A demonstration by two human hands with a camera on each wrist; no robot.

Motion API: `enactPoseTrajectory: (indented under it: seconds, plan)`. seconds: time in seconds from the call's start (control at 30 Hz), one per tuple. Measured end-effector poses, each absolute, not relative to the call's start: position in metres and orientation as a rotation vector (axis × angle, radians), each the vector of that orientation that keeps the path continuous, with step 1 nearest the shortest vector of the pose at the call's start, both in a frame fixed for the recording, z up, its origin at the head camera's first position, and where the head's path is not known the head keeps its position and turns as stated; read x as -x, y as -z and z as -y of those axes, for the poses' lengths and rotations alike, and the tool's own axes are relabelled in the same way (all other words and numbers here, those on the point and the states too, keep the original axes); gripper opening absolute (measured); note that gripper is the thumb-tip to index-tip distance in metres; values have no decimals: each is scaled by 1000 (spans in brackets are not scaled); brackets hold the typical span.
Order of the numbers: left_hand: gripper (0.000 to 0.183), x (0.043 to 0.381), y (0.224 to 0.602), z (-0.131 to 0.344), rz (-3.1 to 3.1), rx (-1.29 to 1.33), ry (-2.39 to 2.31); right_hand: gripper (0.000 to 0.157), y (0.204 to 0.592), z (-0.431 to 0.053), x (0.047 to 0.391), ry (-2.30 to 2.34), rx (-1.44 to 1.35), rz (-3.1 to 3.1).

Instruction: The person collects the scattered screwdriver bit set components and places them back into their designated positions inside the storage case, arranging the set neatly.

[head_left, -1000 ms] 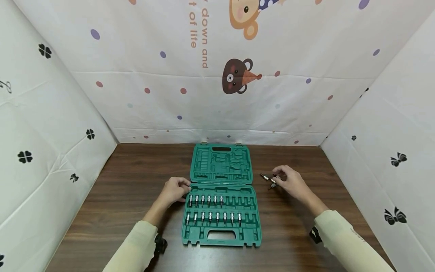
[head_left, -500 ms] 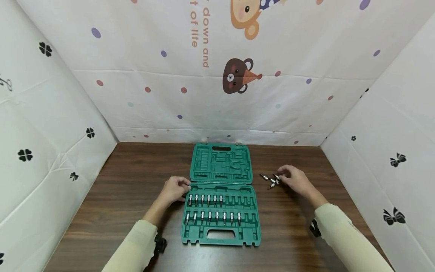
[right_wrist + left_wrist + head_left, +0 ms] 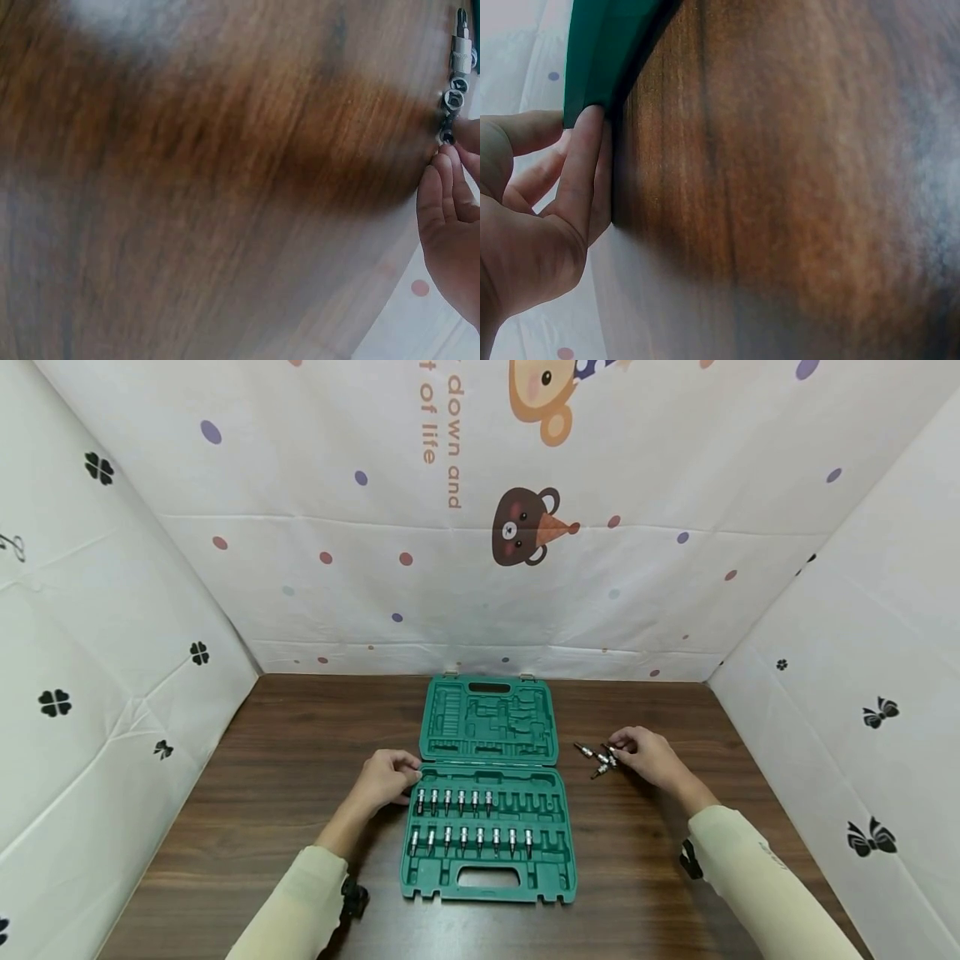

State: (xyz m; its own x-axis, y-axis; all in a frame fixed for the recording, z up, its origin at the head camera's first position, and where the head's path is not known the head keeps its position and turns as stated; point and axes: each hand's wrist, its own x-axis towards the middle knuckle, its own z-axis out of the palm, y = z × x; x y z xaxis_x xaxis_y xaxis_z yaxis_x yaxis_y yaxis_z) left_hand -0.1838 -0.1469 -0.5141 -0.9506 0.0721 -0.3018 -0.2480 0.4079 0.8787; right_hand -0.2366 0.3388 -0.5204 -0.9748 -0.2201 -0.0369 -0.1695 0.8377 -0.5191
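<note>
In the head view my left hand [image 3: 384,779] grips the upper left edge of an open green tool case [image 3: 489,893]. The left wrist view has the thumb on one side of the case edge [image 3: 604,64] and the fingers on the other. Silver bit sockets [image 3: 480,839] fill part of two rows in the case. Right of it, my right hand [image 3: 651,758] is at a small pile of loose bit sockets [image 3: 583,750]. Thumb and fingertips pinch one bit socket [image 3: 448,138] at the pile's near end, mostly covered by the fingers.
The case lid [image 3: 487,727] lies folded back, with moulded recesses. Both stand on a brown wooden table [image 3: 322,718]. A printed white cloth [image 3: 360,585] hangs behind and along both sides. Vacant slots [image 3: 532,803] show at the right of the rows.
My right hand has drawn back slightly to the right from over the pile, uncovering more bit sockets, and now pinches one at its right end. The left hand has stayed on the case.
</note>
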Motion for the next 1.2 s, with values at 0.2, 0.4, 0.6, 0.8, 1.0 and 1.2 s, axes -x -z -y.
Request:
enactPoseTrajectory:
  seconds: [0.2,0.4,0.6,0.8,1.0,1.2]
  plan:
    - [17,183,513,147,-2383,153,-1554,12,524,-338,236,793,325,-2955]
    - [17,183,514,148,-2387,154,-1557,8,525,-337,236,792,306,-2959]
    - [17,184,516,148,-2386,162,-1562,9,526,-337,238,802,297,-2955]
    - [17,185,516,148,-2379,168,-1565,12,525,-337,237,835,261,-2931]
    - [17,186,514,148,-2380,164,-1563,14,522,-340,234,909,182,-2915]
    - [17,184,515,147,-2392,161,-1548,16,520,-343,226,952,140,-2923]
